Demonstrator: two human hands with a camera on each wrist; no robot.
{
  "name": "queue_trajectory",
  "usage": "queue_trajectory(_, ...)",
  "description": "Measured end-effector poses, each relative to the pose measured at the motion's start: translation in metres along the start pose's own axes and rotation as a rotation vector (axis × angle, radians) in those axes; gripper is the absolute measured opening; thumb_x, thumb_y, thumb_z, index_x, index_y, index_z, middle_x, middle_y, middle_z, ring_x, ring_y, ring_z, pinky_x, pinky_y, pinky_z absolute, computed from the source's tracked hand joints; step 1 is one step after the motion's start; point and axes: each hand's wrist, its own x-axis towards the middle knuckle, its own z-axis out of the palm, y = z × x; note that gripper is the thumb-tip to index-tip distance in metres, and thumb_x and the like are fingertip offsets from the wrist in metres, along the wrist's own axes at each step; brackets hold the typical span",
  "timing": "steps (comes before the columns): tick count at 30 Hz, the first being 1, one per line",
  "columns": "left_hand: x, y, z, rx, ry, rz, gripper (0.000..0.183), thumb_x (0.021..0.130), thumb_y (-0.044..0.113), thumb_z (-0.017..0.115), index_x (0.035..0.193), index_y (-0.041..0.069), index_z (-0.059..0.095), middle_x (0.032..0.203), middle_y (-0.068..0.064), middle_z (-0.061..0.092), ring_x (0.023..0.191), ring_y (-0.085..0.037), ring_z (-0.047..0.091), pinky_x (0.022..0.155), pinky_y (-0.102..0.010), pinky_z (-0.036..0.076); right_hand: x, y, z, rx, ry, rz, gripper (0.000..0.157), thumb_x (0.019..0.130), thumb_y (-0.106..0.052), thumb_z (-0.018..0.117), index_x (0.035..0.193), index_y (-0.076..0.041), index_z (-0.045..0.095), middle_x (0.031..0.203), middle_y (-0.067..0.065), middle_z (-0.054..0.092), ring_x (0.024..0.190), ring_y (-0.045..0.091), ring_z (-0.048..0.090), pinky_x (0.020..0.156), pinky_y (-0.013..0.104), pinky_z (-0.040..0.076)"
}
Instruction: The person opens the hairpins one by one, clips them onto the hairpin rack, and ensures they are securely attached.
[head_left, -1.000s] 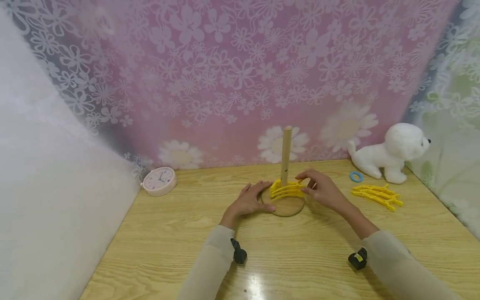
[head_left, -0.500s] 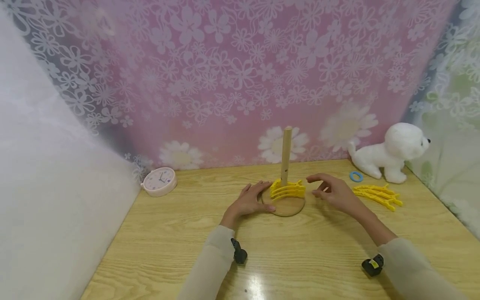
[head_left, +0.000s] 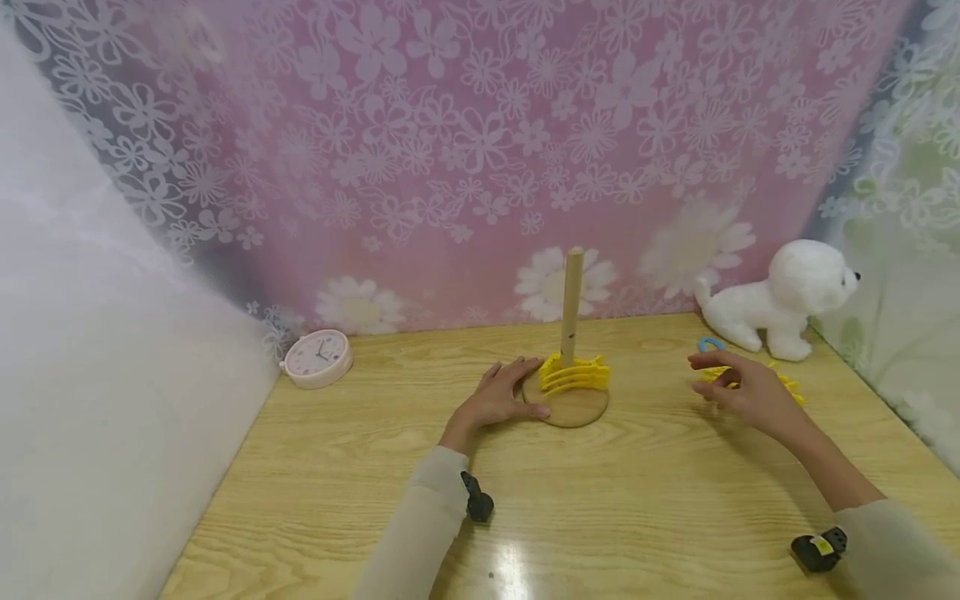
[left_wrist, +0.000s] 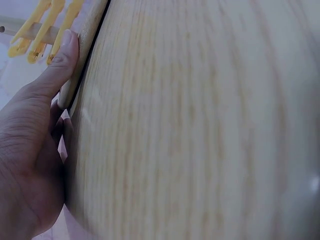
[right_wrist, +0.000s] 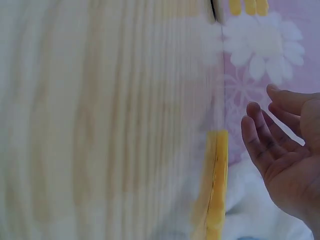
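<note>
A wooden pole (head_left: 572,304) stands upright on a round wooden base (head_left: 573,410). Several curved yellow plastic pieces (head_left: 576,377) are stacked around the pole's foot. My left hand (head_left: 498,396) spans the base's left edge with fingers spread, and its thumb (left_wrist: 65,57) presses on the top near the rim. My right hand (head_left: 750,396), fingers loosely bent and nothing between them, hovers over the loose yellow pieces (head_left: 789,385) at the right, hiding much of that pile in the head view. In the right wrist view, a yellow piece (right_wrist: 217,185) lies on the table beside that hand.
A blue ring (head_left: 711,344) lies just behind the right hand, partly covered by it. The white plush dog (head_left: 795,296) sits at the back right. A pink clock (head_left: 318,358) lies at the back left. Behind the table (head_left: 360,500) hangs a pink flowered cloth (head_left: 450,167).
My right hand has let go at the yellow stack and moved right, to the loose yellow pieces. My left hand stays on the base.
</note>
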Motion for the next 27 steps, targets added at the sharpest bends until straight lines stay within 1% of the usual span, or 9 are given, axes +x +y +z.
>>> queue_trajectory(2, -0.001, 0.001, -0.001, -0.001, 0.004, 0.001, 0.096, 0.087, 0.053, 0.082, 0.166, 0.029, 0.032, 0.172, -0.001, 0.024, 0.161, -0.016, 0.013, 0.13, -0.045, -0.003, -0.005, 0.006, -0.009, -0.019, 0.02, 0.019, 0.038, 0.099, -0.017, 0.074, 0.134, -0.004, 0.066, 0.116, -0.01, 0.07, 0.079, 0.009, 0.067, 0.058, 0.031, 0.059)
queue_trajectory(4, -0.002, 0.002, -0.002, -0.004, 0.006, 0.001, 0.097, 0.087, 0.052, 0.082, 0.165, 0.028, 0.032, 0.172, -0.001, 0.025, 0.161, -0.017, 0.013, 0.13, -0.045, -0.003, -0.01, 0.013, -0.017, -0.038, 0.029, 0.039, 0.039, 0.099, -0.016, 0.074, 0.134, -0.002, 0.065, 0.11, -0.015, 0.069, 0.077, 0.008, 0.067, 0.057, 0.032, 0.059)
queue_trajectory(6, -0.003, 0.004, -0.002, -0.014, 0.003, 0.006, 0.097, 0.087, 0.051, 0.082, 0.166, 0.027, 0.032, 0.172, -0.002, 0.025, 0.161, -0.018, 0.013, 0.13, -0.044, -0.004, -0.015, 0.019, -0.024, -0.062, 0.03, 0.062, 0.038, 0.099, -0.015, 0.073, 0.134, 0.0, 0.064, 0.107, -0.009, 0.071, 0.076, 0.007, 0.067, 0.057, 0.031, 0.059)
queue_trajectory(10, -0.003, 0.006, -0.003, -0.032, -0.005, 0.015, 0.097, 0.087, 0.05, 0.083, 0.166, 0.026, 0.032, 0.172, -0.001, 0.025, 0.161, -0.017, 0.012, 0.13, -0.044, -0.005, -0.026, 0.031, -0.036, -0.104, 0.01, 0.115, 0.039, 0.1, -0.015, 0.072, 0.134, 0.003, 0.063, 0.11, 0.016, 0.072, 0.075, 0.002, 0.065, 0.055, 0.03, 0.058)
queue_trajectory(13, -0.003, 0.006, -0.003, -0.027, -0.007, 0.012, 0.097, 0.087, 0.051, 0.083, 0.165, 0.026, 0.032, 0.172, -0.002, 0.025, 0.161, -0.016, 0.012, 0.13, -0.044, -0.004, -0.034, 0.039, -0.043, -0.111, -0.005, 0.16, 0.04, 0.101, -0.016, 0.071, 0.134, 0.005, 0.062, 0.108, 0.022, 0.072, 0.074, 0.001, 0.065, 0.056, 0.03, 0.058)
queue_trajectory(17, -0.001, 0.006, -0.005, -0.024, -0.007, 0.007, 0.097, 0.087, 0.051, 0.083, 0.165, 0.026, 0.032, 0.172, -0.002, 0.025, 0.161, -0.017, 0.012, 0.13, -0.045, -0.004, -0.039, 0.048, -0.052, -0.118, -0.011, 0.188, 0.04, 0.102, -0.016, 0.07, 0.134, 0.006, 0.061, 0.107, 0.023, 0.073, 0.071, 0.005, 0.067, 0.056, 0.03, 0.058)
queue_trajectory(20, -0.001, 0.006, -0.005, -0.025, -0.006, 0.005, 0.097, 0.087, 0.051, 0.082, 0.165, 0.026, 0.032, 0.172, -0.003, 0.024, 0.161, -0.017, 0.012, 0.13, -0.044, -0.005, -0.04, 0.054, -0.056, -0.138, -0.021, 0.193, 0.037, 0.101, -0.015, 0.071, 0.131, 0.006, 0.064, 0.114, 0.025, 0.071, 0.071, 0.005, 0.065, 0.056, 0.028, 0.056)
queue_trajectory(22, -0.001, 0.006, -0.005, -0.022, -0.005, 0.002, 0.097, 0.087, 0.051, 0.083, 0.165, 0.026, 0.032, 0.172, -0.002, 0.025, 0.161, -0.016, 0.012, 0.13, -0.043, -0.005, -0.04, 0.057, -0.058, -0.145, -0.025, 0.192, 0.035, 0.1, -0.014, 0.072, 0.129, 0.005, 0.066, 0.113, 0.007, 0.073, 0.07, 0.004, 0.064, 0.056, 0.028, 0.055)
queue_trajectory(27, -0.001, 0.004, -0.003, -0.013, -0.01, 0.012, 0.096, 0.087, 0.051, 0.082, 0.166, 0.026, 0.032, 0.172, -0.001, 0.026, 0.161, -0.016, 0.012, 0.13, -0.043, -0.004, -0.041, 0.061, -0.058, -0.156, -0.029, 0.18, 0.033, 0.097, -0.009, 0.075, 0.125, 0.005, 0.068, 0.112, 0.008, 0.074, 0.069, 0.005, 0.064, 0.055, 0.027, 0.055)
